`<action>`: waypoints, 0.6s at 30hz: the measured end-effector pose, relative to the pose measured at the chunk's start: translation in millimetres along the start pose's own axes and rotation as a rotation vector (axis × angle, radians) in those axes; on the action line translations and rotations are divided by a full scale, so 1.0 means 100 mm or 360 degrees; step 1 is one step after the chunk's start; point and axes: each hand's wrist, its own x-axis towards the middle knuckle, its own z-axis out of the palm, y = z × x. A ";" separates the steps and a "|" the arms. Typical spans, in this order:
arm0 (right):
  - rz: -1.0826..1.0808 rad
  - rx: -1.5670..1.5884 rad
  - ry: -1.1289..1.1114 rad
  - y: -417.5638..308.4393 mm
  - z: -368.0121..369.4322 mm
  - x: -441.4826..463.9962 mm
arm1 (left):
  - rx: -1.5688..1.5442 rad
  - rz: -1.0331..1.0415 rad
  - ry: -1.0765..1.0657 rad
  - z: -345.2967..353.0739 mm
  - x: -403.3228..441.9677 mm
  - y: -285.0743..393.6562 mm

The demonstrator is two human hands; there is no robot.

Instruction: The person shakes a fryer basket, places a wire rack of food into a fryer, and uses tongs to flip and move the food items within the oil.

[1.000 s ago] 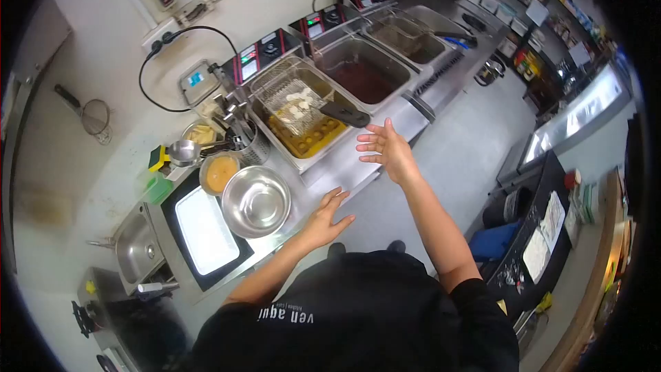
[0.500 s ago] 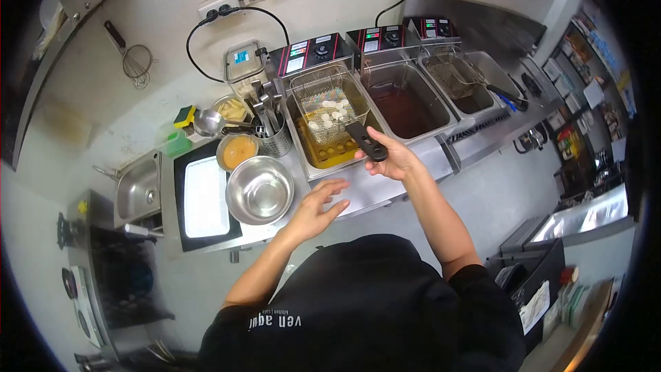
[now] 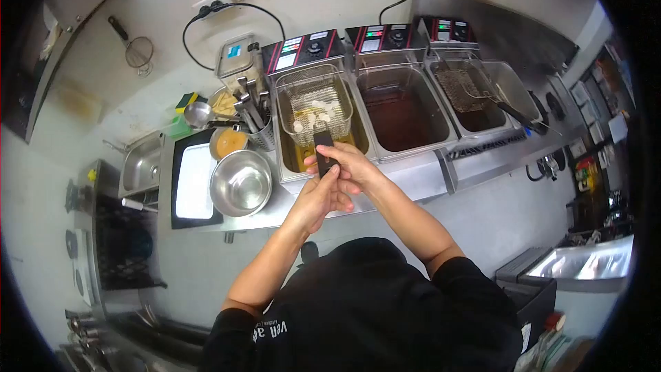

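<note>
A wire fryer basket (image 3: 336, 121) with several pale round pieces of food (image 3: 323, 106) in it hangs over the left fryer tank (image 3: 293, 155), which holds yellow oil. Its black handle (image 3: 326, 146) points toward me. My right hand (image 3: 352, 168) is closed around that handle from the right. From below left, my left hand (image 3: 318, 197) meets the handle's near end, thumb pressed on it and fingers underneath, partly hidden. To the left of my hands stands a steel mixing bowl (image 3: 241, 184) with nothing visible inside.
Dark oil fills the middle fryer tank (image 3: 405, 114). Another fryer basket (image 3: 463, 89) rests in the right tank. A white tray (image 3: 195, 180), a bowl of orange batter (image 3: 230, 142) and a steel utensil holder (image 3: 263, 136) stand left. A sink (image 3: 141, 169) lies beyond.
My left hand has moved up and right from free air onto the handle's end. The handle has swung leftward, now pointing straighter toward me, with my right hand still on it.
</note>
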 end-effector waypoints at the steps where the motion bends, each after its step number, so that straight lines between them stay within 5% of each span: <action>1: 0.0022 0.0005 -0.0031 -0.03 0.01 -0.01 | -0.0005 0.0010 0.0037 0.02 0.01 0.00; 18: -0.0110 -0.0233 -0.0115 0.02 0.12 -0.21 | -0.0280 -0.0026 -0.0130 0.01 -0.30 -0.15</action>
